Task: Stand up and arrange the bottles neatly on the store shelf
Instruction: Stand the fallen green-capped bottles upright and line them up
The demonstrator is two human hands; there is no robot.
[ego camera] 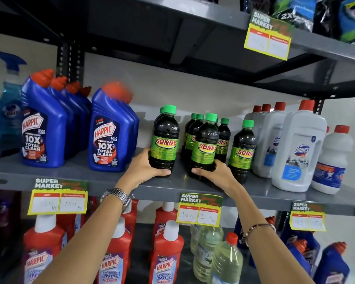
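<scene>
hands (150,168) grip 2 Sunny bottles (164,140)

Single head-worn wide-angle view. The camera stood close before the grey middle shelf (103,177), facing it nearly square and tilted slightly upward, so that the underside of the shelf above showed. Both forearms entered from the bottom edge and reached to that shelf's front lip. Below the lip a lower tier was seen; straight lines bowed toward the frame edges. No second view existed for overlap.
</scene>
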